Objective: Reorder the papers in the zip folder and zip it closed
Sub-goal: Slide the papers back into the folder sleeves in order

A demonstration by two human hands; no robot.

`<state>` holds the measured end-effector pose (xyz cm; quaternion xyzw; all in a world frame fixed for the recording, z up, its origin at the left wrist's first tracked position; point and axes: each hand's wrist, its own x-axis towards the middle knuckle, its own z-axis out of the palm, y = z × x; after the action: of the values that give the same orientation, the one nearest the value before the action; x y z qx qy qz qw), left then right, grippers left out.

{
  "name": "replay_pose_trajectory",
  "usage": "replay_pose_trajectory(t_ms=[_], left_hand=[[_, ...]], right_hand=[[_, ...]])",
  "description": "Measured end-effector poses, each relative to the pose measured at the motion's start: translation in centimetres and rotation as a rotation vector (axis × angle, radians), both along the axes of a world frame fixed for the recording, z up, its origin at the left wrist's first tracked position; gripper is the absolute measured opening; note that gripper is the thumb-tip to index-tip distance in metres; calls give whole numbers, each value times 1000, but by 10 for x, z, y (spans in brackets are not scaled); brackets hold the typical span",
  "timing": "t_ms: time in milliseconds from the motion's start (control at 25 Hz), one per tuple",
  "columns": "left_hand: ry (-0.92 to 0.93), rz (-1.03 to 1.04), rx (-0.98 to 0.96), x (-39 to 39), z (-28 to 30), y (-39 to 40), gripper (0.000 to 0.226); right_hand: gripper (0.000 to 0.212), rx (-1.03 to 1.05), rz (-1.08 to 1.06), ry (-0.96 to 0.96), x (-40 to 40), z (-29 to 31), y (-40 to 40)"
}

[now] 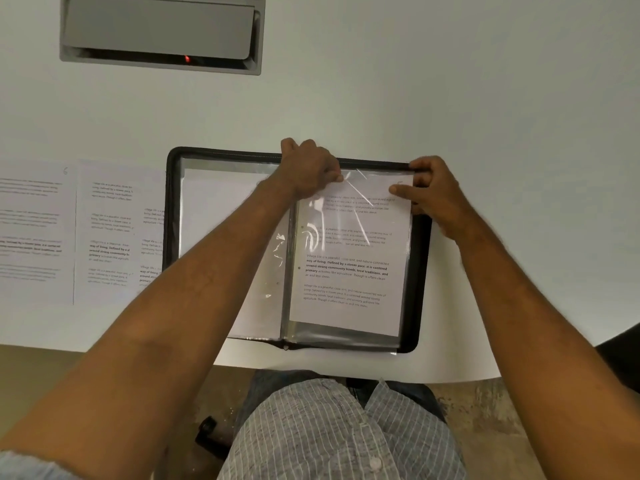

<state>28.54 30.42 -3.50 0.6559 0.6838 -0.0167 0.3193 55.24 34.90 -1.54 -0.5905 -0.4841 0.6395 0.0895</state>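
- Head view: the zip folder (173,216) lies open flat on the white table (485,116), near its front edge, straight before the person.
- Its right half holds a clear sleeve (346,327) with a printed paper (346,271) partly inside; the paper's top edge sits at the sleeve's mouth by the folder's far rim.
- The left hand (308,168) is at the top left corner of that sleeve, its grip clenched, fingers pinching the plastic edge, which wrinkles and shines there.
- The right hand (429,188) is at the top right corner: the thumb presses on the paper's face, the curled fingers go behind the corner, so the grip is grasping the paper; whether it also takes the sleeve cannot be told.
- The folder's left half shows another sleeve with a blank white sheet (221,202) in it, crossed by the left forearm.
- Loose papers (69,230) with printed text lie on the table just left of the folder, overlapping one another, the nearest touching the folder's edge.
- A grey hatch (159,29) is set into the table at the far left, a small red light in its gap.
- The person's striped shirt (329,438) shows below the table edge.
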Motion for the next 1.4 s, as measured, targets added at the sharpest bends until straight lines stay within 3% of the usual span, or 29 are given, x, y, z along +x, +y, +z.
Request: replay_pose_trajectory(t_ms=[200, 360, 680, 1000, 1160, 1400], left_hand=[[-73, 107, 49, 9, -3, -8, 19], [-106, 167, -7, 11, -3, -6, 27], [-180, 193, -30, -1, -11, -2, 14], [-131, 159, 30, -1, -12, -8, 18], [-39, 180, 87, 7, -15, -11, 7], [-120, 191, 192, 4, -13, -19, 11]], right_hand=[[50, -17, -249, 1, 5, -5, -62], [50, -80, -254, -10, 13, -15, -103], [36, -115, -216, -21, 20, -28, -133], [25, -85, -220, -76, 28, -32, -149], [25, -84, -251, -115, 29, -31, -158], [22, -149, -281, -32, 21, -8, -167]])
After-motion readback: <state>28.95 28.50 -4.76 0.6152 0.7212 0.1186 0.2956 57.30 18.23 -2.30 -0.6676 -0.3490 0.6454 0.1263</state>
